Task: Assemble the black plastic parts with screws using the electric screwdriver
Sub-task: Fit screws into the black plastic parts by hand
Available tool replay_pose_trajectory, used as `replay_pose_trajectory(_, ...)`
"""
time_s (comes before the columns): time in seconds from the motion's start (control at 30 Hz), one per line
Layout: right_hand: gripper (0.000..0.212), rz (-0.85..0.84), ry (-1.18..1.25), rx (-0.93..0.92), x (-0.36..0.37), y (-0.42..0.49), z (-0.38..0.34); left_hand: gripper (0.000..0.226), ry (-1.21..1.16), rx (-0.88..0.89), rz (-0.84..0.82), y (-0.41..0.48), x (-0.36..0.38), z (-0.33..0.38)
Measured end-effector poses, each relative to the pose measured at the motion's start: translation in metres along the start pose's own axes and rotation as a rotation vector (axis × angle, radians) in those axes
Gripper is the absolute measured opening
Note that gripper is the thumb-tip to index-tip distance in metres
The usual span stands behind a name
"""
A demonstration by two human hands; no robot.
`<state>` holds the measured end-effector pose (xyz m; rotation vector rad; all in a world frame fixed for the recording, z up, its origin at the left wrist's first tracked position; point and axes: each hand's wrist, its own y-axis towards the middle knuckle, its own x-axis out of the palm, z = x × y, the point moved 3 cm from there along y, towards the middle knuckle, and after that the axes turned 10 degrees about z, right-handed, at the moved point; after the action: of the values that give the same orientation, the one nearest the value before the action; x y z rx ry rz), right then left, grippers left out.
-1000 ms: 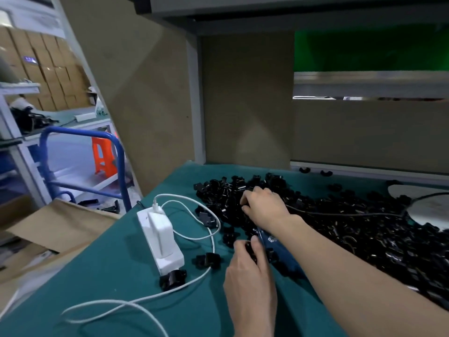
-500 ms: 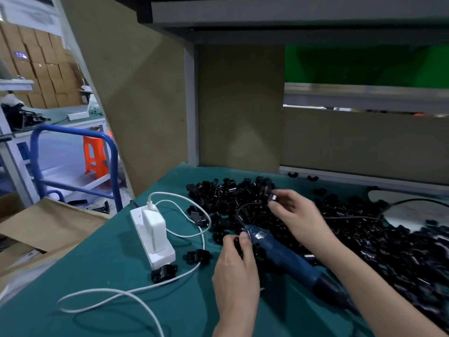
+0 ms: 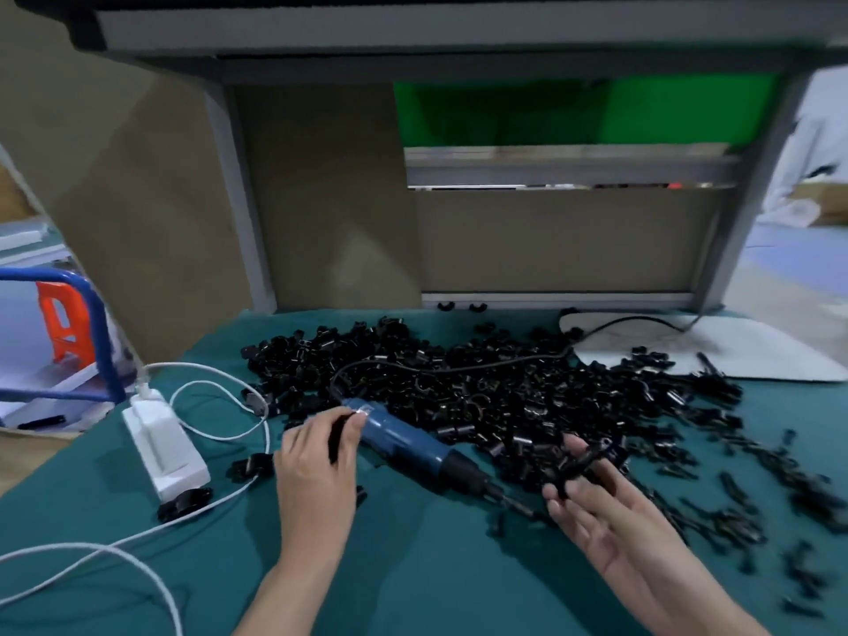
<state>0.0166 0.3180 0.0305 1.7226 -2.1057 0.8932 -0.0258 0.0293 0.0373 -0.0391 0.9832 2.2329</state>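
A big heap of black plastic parts (image 3: 482,387) covers the green mat (image 3: 413,580). In front of it lies the blue electric screwdriver (image 3: 404,445), flat on the mat, its black tip pointing right towards my right hand. My left hand (image 3: 312,470) sits at the screwdriver's rear end, fingers curled, pinching a black part (image 3: 337,436) between thumb and fingers. Turned palm up at the heap's front edge, my right hand (image 3: 596,507) holds another black part (image 3: 580,465) under the thumb; motion blurs it. No screws can be made out.
A white power strip (image 3: 165,442) with white cables lies at the left, loose black parts (image 3: 183,502) beside it. The screwdriver's black cord (image 3: 459,367) runs over the heap to a white sheet (image 3: 743,355) at the back right. Cardboard panels wall the bench.
My right hand has left the heap's left side and swung right and forward with a black part, uncovering the screwdriver. My left hand stays by the screwdriver's rear end. The camera has turned right.
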Motion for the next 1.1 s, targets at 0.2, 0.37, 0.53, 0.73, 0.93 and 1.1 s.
replay_pose_trajectory(0.2, 0.055, -0.05, 0.07, 0.013, -0.005, 0.006, -0.003, 0.039, 0.031, 0.191, -0.015, -0.018, 0.003, 0.021)
replay_pose_trajectory(0.37, 0.058, -0.044, 0.041, -0.001, -0.005, 0.008, -0.003, 0.034, 0.016, 0.064, -0.096, -0.019, 0.01, 0.019)
replay_pose_trajectory(0.53, 0.05, -0.043, 0.039, -0.02, 0.0, 0.01, -0.002, 0.012, -0.293, -0.091, -0.138, -0.031, 0.007, 0.044)
replay_pose_trajectory(0.73, 0.039, -0.118, -0.003, 0.045, 0.009, 0.006, 0.003, 0.017, -0.636, -0.456, -0.414, -0.064, 0.027, 0.07)
replay_pose_trajectory(0.93, 0.048, -0.115, -0.003, 0.099, 0.008, 0.007, 0.007, 0.019, -1.005, -0.912, -0.575, -0.071, 0.036, 0.072)
replay_pose_trajectory(1.1, 0.059, -0.089, -0.042, 0.031, 0.005, 0.008, 0.004, 0.028, -1.063, -0.996, -0.597, -0.071, 0.034, 0.076)
